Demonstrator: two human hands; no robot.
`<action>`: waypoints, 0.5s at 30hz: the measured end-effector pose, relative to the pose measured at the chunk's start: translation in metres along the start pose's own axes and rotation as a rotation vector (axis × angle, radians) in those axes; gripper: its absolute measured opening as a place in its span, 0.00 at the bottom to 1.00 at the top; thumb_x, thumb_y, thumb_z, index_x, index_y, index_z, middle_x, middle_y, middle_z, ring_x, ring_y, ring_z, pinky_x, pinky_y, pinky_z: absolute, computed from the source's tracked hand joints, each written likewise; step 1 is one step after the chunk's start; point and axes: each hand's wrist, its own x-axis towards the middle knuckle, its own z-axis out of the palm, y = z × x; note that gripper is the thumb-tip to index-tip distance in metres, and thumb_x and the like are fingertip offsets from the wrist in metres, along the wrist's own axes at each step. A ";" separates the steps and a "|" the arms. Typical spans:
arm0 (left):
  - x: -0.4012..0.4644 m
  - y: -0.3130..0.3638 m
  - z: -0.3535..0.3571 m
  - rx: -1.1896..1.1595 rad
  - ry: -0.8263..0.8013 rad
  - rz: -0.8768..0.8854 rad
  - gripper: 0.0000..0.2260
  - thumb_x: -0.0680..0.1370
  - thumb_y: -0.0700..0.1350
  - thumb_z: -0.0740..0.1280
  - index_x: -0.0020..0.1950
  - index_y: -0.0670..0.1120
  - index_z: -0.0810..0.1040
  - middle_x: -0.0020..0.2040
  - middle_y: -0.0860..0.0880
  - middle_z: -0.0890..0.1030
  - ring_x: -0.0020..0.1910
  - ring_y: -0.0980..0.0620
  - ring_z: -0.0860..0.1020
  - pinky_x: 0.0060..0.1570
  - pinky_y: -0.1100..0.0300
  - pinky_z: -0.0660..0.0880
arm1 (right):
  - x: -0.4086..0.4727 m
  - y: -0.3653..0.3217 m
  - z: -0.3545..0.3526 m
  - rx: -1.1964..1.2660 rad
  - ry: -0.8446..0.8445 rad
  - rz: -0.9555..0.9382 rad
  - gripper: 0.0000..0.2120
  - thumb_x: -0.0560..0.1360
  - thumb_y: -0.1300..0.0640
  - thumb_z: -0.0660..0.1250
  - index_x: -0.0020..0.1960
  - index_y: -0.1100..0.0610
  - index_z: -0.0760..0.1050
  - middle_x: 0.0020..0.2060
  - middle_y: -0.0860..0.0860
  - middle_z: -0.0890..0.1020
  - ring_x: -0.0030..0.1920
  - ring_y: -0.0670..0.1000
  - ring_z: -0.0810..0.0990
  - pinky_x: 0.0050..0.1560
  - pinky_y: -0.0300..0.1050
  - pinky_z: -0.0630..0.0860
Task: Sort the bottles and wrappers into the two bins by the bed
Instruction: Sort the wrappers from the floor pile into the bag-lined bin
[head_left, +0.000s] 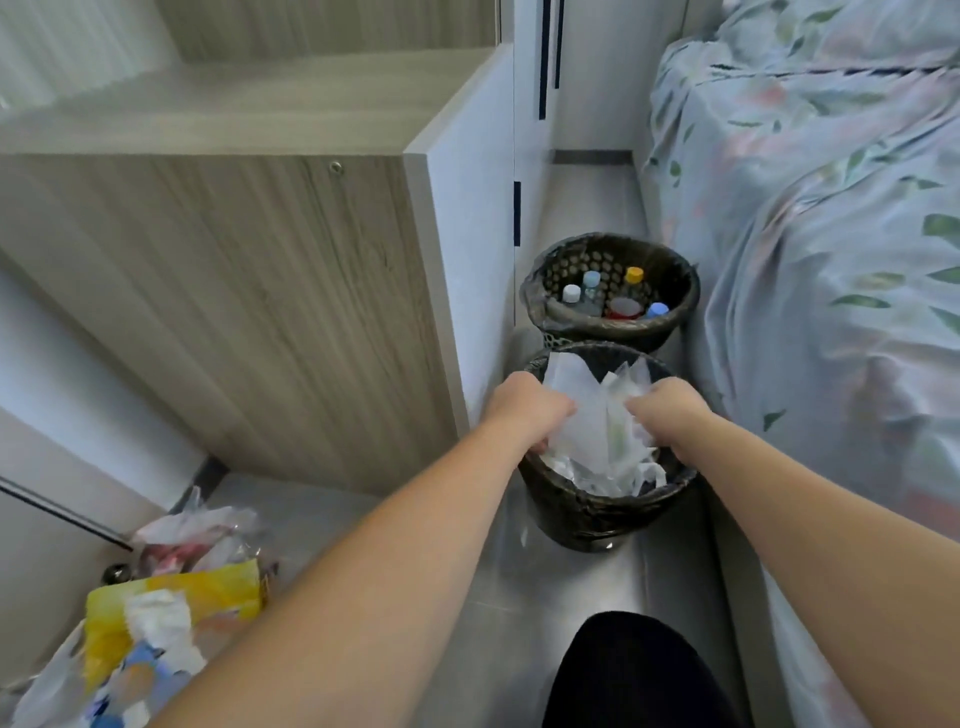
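Two black bins stand in the narrow gap beside the bed. The near bin (587, 512) is stuffed with white and clear wrappers (597, 415). Both hands are over its mouth: my left hand (524, 405) grips the wrappers at their left side, and my right hand (667, 410) grips them at their right side, fingers curled into the bundle. The far bin (566, 312) holds several bottles (592, 288) standing upright, with white, blue, yellow and red caps.
A pile of loose wrappers with a yellow bag (171, 603) lies on the floor at lower left. A wooden cabinet (234, 291) walls the left side, the floral bed (831, 234) the right. My dark-clothed knee (634, 675) is at the bottom.
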 end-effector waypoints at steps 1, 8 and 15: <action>0.001 -0.002 -0.001 0.063 0.022 0.027 0.09 0.75 0.47 0.68 0.42 0.42 0.73 0.39 0.46 0.78 0.35 0.47 0.80 0.35 0.55 0.79 | -0.001 0.000 0.003 -0.025 -0.008 -0.031 0.04 0.78 0.58 0.62 0.49 0.58 0.74 0.42 0.56 0.77 0.37 0.53 0.76 0.36 0.42 0.69; -0.013 -0.048 -0.030 0.264 0.156 0.188 0.12 0.78 0.45 0.58 0.34 0.47 0.64 0.31 0.47 0.66 0.31 0.47 0.66 0.32 0.57 0.63 | -0.025 -0.013 0.034 -0.215 0.026 -0.246 0.18 0.80 0.59 0.59 0.67 0.65 0.67 0.61 0.62 0.75 0.59 0.61 0.75 0.57 0.51 0.71; -0.038 -0.121 -0.083 0.447 0.137 0.231 0.13 0.81 0.47 0.61 0.62 0.47 0.79 0.59 0.49 0.82 0.59 0.48 0.78 0.58 0.58 0.73 | -0.069 -0.028 0.104 -0.380 -0.051 -0.655 0.18 0.77 0.61 0.59 0.67 0.61 0.67 0.62 0.58 0.72 0.63 0.59 0.70 0.62 0.48 0.66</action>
